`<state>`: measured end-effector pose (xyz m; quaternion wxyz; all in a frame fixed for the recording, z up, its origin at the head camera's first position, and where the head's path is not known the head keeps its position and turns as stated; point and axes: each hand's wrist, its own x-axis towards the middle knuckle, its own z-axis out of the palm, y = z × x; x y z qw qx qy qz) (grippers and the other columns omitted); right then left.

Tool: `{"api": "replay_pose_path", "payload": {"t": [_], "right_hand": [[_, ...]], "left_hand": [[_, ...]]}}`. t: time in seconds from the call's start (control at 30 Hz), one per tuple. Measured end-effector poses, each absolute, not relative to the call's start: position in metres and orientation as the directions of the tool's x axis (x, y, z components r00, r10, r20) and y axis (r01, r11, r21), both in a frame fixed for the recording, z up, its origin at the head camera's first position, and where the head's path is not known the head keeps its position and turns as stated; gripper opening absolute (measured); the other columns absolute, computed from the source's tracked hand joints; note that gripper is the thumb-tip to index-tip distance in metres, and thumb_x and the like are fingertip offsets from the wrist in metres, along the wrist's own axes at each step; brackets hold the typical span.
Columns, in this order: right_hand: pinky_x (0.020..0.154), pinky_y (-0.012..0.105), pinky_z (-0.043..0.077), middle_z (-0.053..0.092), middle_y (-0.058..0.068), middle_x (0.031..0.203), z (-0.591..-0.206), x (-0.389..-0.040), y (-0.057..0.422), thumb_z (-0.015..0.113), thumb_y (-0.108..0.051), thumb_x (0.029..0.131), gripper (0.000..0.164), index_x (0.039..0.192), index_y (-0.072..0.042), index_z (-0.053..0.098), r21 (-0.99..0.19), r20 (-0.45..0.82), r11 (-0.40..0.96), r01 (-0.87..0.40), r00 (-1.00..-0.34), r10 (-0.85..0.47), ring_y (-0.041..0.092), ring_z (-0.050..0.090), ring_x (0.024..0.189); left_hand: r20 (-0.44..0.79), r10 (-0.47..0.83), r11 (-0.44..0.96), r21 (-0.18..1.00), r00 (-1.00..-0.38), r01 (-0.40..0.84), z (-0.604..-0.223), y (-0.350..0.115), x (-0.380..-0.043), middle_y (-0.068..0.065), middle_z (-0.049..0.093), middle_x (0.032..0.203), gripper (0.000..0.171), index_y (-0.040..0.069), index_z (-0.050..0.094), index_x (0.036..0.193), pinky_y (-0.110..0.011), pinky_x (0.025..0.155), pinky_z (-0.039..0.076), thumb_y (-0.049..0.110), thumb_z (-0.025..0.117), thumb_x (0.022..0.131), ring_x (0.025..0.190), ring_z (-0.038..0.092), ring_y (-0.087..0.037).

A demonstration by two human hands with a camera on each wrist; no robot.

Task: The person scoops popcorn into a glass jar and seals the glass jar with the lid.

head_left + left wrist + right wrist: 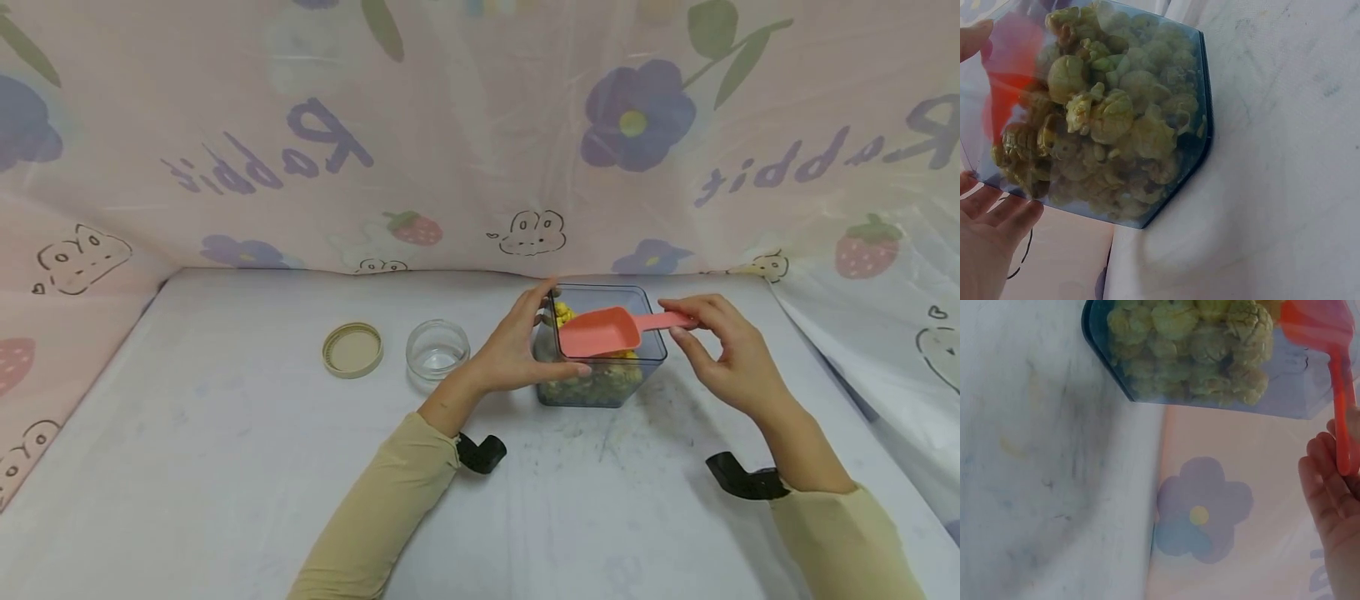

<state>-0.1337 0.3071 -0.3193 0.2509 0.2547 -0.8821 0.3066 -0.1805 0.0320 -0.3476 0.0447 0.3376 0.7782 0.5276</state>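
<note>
A clear bluish plastic container [647, 362] stands on the table, partly filled with popcorn [1110, 119], yellow-green pieces showing through its walls. My left hand [510, 350] grips the container from its left, thumb along the near wall and fingers toward the far side. Between thumb and fingers, my right hand [731, 354] pinches the handle of a coral-red scoop [603, 332]. The scoop's bowl lies inside the container mouth, above the popcorn, with its handle reaching out past the right rim. In the right wrist view, the scoop handle [1342, 419] runs down into the fingers.
Left of the container stands a small round glass jar [437, 354] without its lid. Farther left, a round gold-coloured lid [352, 350] lies on the white tabletop [225, 467]. A printed curtain [465, 167] hangs behind and along both sides.
</note>
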Motion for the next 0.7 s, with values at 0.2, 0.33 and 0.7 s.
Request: {"api": "replay_pose_path", "payload": {"t": [0.2, 0.33, 0.7], "right_hand": [[0.087, 0.003, 0.038, 0.06, -0.002, 0.103, -0.3214, -0.1335, 0.3077, 0.071, 0.018, 0.072, 0.042, 0.111, 0.002, 0.067, -0.424, 0.611, 0.666, -0.613, -0.737, -0.289, -0.007, 0.049, 0.096], [0.085, 0.003, 0.039, 0.06, -0.004, 0.103, -0.3212, -0.1351, 0.3065, 0.07, 0.021, 0.07, 0.043, 0.109, 0.003, 0.067, -0.437, 0.609, 0.644, -0.628, -0.733, -0.302, -0.005, 0.049, 0.094], [0.085, 0.005, 0.043, 0.057, -0.01, 0.103, -0.3239, -0.1343, 0.3092, 0.061, 0.022, 0.08, 0.03, 0.107, 0.01, 0.06, -0.591, 0.564, 0.513, -0.623, -0.774, -0.29, 0.002, 0.051, 0.091]], "left_hand": [[0.279, 0.579, 0.213, 0.856, -0.767, 0.472, -0.3483, 0.0329, -0.1805, -0.01, 0.031, 0.148, 0.109, 0.016, 0.013, 0.152, -0.034, 0.112, 0.036, 0.026, 0.086, 0.071, 0.136, 0.034, -0.018], [0.278, 0.575, 0.21, 0.859, -0.77, 0.467, -0.349, 0.0329, -0.1801, -0.008, 0.03, 0.148, 0.109, 0.017, 0.013, 0.152, -0.034, 0.112, 0.036, 0.026, 0.085, 0.071, 0.137, 0.033, -0.018], [0.29, 0.568, 0.196, 0.861, -0.77, 0.469, -0.3502, 0.0324, -0.1808, -0.008, 0.031, 0.146, 0.109, 0.018, 0.013, 0.152, -0.034, 0.112, 0.036, 0.024, 0.086, 0.071, 0.136, 0.033, -0.019]]}}
